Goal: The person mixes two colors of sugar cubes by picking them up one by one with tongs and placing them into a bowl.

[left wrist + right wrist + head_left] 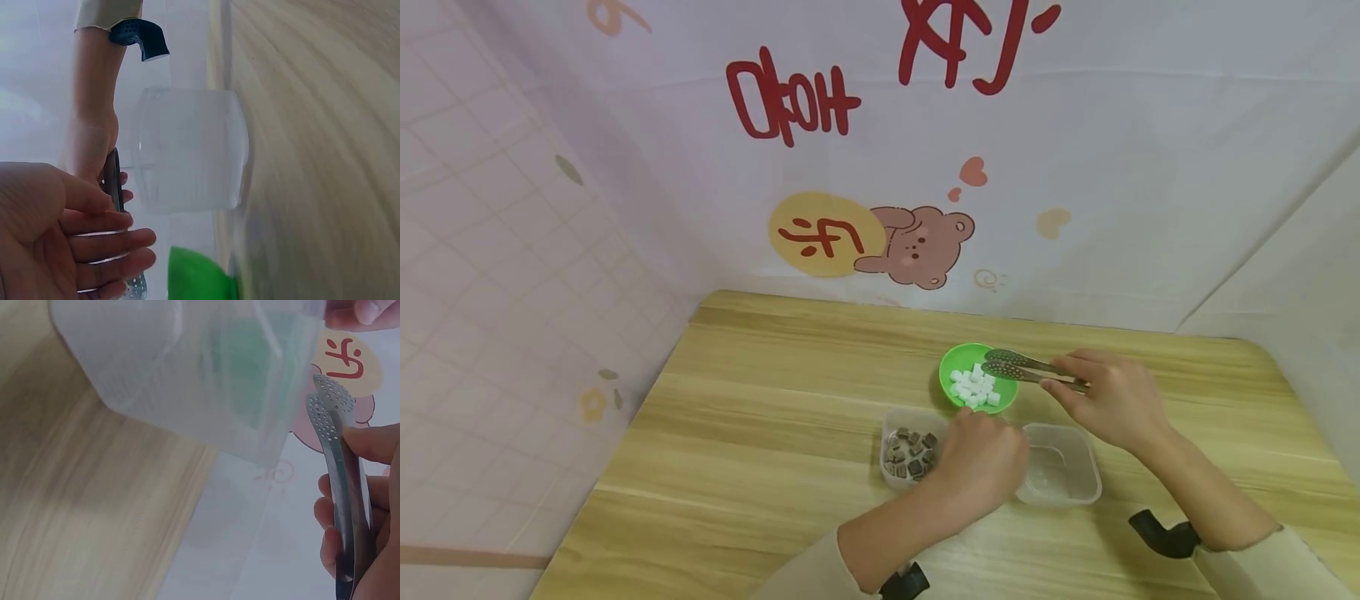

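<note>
My right hand grips metal tongs with perforated tips. Those tips hover over a green bowl that holds several small white pieces. In the right wrist view, the two arms of the tongs lie close together, with thumb and fingers around them. My left hand is between two clear plastic containers, overlapping both in the head view. Its fingers are relaxed and hold nothing in the left wrist view. Dark brown cubes lie in the left container; the right container stands beside it.
The wooden table extends to both sides of the containers. Behind it hangs a white cloth printed with red characters and a bear, and a patterned cloth hangs at the left. Black wrist mounts sit at both sleeves.
</note>
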`<state>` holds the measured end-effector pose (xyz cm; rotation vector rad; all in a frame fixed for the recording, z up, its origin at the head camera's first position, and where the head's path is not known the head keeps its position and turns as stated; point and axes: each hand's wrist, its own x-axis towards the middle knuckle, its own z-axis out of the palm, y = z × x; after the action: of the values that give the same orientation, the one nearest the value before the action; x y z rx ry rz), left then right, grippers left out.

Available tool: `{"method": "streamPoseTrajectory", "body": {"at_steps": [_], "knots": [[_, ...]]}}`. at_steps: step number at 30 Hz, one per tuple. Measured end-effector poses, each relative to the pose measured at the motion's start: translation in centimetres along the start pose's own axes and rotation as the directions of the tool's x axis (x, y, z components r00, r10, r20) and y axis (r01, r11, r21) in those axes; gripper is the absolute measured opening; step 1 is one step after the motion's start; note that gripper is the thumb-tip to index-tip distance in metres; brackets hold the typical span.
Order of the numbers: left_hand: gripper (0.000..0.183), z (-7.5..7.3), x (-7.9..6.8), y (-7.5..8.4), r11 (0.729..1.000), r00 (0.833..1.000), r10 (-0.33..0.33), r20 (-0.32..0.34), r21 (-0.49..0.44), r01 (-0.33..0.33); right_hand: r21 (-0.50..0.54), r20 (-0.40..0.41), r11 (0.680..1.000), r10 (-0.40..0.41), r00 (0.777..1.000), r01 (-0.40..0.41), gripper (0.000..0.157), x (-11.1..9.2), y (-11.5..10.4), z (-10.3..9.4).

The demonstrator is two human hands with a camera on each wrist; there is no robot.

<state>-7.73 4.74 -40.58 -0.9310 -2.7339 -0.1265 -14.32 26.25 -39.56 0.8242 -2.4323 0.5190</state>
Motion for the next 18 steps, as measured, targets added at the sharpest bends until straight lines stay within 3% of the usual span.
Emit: {"method": "streamPoseTrajectory", "body": {"at_steps": [5,10,14,18], "knots": [[0.042,-0.7,-0.9,-1.7,0.998,0.989,0.014,-0.146,-0.057,-0.023,0.006,-0.032,1.000,-0.012,0.999,0.013,0.030,0.0,-0.2,-0.3],[0.027,-1.1,-2.3,-3.8,0.986,0.965,-0.037,-0.260,-0.168,-0.008,0.001,-0.062,0.999,-0.042,0.997,0.043,0.033,0.2,-0.3,-0.8],[0.011,-1.2,-3.2,-5.2,0.979,0.951,-0.066,-0.303,-0.203,0.003,0.009,-0.080,0.999,-0.047,0.996,0.048,0.035,0.1,-0.7,-1.1],[0.011,-1.4,-4.0,-6.5,0.975,0.953,-0.086,-0.290,-0.222,0.020,0.005,-0.100,0.999,-0.048,0.994,0.049,0.038,0.1,-1.3,-1.2]]}}
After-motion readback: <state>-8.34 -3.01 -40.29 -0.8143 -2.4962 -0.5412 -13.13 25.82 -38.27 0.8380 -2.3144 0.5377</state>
